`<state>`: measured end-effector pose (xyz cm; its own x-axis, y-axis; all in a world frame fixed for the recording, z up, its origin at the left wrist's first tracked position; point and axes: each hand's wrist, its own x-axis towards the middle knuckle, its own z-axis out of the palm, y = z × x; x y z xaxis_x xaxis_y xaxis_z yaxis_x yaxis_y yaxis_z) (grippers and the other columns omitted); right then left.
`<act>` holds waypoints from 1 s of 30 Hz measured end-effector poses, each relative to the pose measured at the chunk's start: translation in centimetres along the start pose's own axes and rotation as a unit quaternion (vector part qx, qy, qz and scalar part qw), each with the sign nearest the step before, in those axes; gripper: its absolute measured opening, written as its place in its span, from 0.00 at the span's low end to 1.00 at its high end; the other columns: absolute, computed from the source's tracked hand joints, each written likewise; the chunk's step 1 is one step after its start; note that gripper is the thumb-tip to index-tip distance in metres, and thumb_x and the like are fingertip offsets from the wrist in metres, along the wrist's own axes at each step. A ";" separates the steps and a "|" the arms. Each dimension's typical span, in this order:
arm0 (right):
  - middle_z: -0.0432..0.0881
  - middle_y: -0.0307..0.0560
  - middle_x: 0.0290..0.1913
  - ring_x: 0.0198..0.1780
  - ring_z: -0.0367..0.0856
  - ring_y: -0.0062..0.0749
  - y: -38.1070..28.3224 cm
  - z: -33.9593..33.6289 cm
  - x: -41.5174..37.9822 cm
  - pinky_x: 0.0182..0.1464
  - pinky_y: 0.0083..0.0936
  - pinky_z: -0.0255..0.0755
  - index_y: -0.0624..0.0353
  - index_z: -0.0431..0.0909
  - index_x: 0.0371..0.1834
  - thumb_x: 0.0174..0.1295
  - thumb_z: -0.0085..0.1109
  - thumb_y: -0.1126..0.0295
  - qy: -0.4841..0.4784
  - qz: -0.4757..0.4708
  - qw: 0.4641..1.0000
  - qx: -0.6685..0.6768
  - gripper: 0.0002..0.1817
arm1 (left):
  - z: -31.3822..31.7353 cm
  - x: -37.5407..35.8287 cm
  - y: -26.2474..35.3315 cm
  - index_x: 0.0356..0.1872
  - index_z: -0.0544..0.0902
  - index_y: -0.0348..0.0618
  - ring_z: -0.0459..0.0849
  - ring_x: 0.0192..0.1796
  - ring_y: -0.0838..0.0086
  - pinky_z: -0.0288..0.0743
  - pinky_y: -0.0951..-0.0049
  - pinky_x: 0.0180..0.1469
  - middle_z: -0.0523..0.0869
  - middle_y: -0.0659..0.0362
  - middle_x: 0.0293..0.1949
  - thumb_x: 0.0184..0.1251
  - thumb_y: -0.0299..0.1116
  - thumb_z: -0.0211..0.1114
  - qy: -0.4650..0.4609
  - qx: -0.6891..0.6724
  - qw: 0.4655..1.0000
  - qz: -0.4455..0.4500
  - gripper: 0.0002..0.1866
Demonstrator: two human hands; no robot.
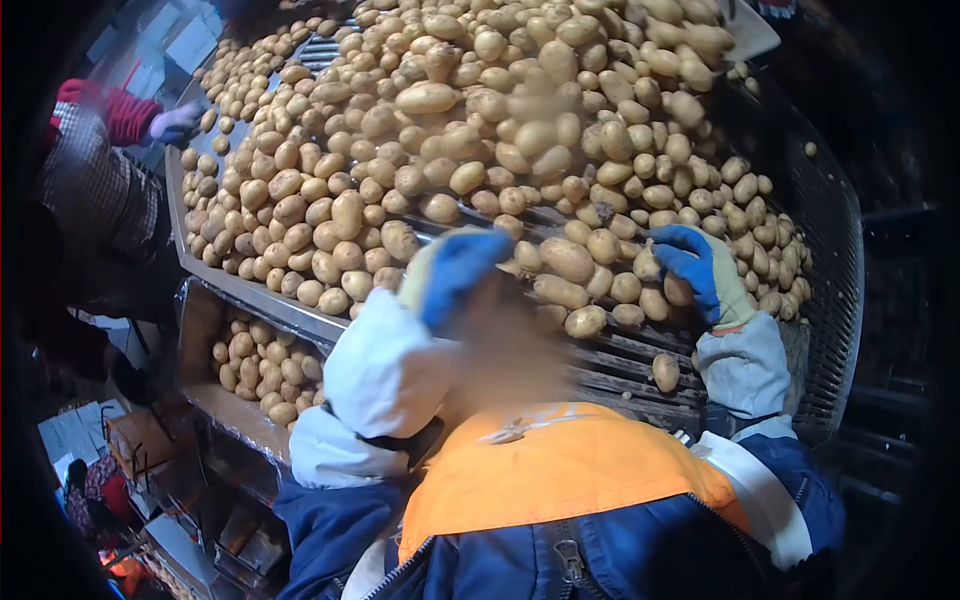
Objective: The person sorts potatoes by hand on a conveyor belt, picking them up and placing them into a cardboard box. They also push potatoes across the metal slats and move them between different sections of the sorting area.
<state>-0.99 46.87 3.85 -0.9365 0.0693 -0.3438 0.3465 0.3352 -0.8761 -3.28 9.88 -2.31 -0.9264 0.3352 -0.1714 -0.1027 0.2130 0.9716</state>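
Note:
Both hands wear blue and pale yellow gloves with light grey sleeve covers, over a heap of potatoes [420, 165] on a slatted metal sorting table [620, 370]. My left hand [455, 275] is bent inward above the slats, beside the near edge of the heap; its fingers are partly hidden and smeared. My right hand [700, 270] has its fingers spread and curved at the right of a loose group of potatoes, touching or nearly touching a potato [648, 265]. Between the hands lies a larger potato [566, 259]. A single potato [665, 372] rests nearer to me on the slats.
A box [235, 405] holding potatoes stands below the table's left rim [265, 300]. At the far left, another person's gloved hand [177, 124] reaches to the table's edge. A perforated metal side wall [840, 300] bounds the right. A brownish blur covers the area before my chest.

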 end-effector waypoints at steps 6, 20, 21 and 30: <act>0.90 0.51 0.54 0.54 0.89 0.35 -0.2 -3.3 -0.2 0.58 0.28 0.80 0.57 0.84 0.62 0.64 0.68 0.73 0.144 -0.070 0.915 -0.371 0.21 | 4.7 3.7 3.8 0.61 0.83 0.47 0.91 0.40 0.63 0.87 0.62 0.36 0.87 0.54 0.49 0.70 0.36 0.70 -0.126 0.270 0.938 0.178 0.20; 0.89 0.50 0.53 0.47 0.88 0.42 -8.6 3.9 7.8 0.52 0.36 0.82 0.52 0.82 0.63 0.66 0.68 0.67 0.036 -0.318 0.870 -0.376 0.21 | 4.7 2.9 4.0 0.66 0.80 0.51 0.88 0.54 0.55 0.85 0.57 0.55 0.87 0.52 0.56 0.75 0.33 0.58 -0.242 0.402 0.881 0.064 0.20; 0.88 0.53 0.55 0.52 0.88 0.50 -9.1 4.9 8.1 0.57 0.41 0.80 0.52 0.83 0.63 0.68 0.65 0.65 -0.010 -0.255 0.904 -0.344 0.20 | 4.1 2.2 5.7 0.68 0.79 0.52 0.87 0.57 0.53 0.83 0.55 0.57 0.86 0.50 0.58 0.73 0.34 0.61 -0.223 0.386 0.894 0.040 0.22; 0.87 0.55 0.53 0.52 0.87 0.52 -13.4 8.0 17.6 0.55 0.44 0.80 0.55 0.82 0.60 0.64 0.63 0.68 0.044 -0.311 0.784 -0.536 0.20 | -1.3 -0.5 2.4 0.52 0.79 0.36 0.80 0.46 0.70 0.74 0.67 0.51 0.83 0.56 0.45 0.76 0.50 0.67 -0.142 -0.212 0.964 0.076 0.24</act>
<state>-21.67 36.05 6.84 -0.9225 -0.3722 0.1023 -0.3793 0.9232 -0.0616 -3.54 8.97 0.30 -0.8121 0.5835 -0.0012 -0.1685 -0.2326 0.9579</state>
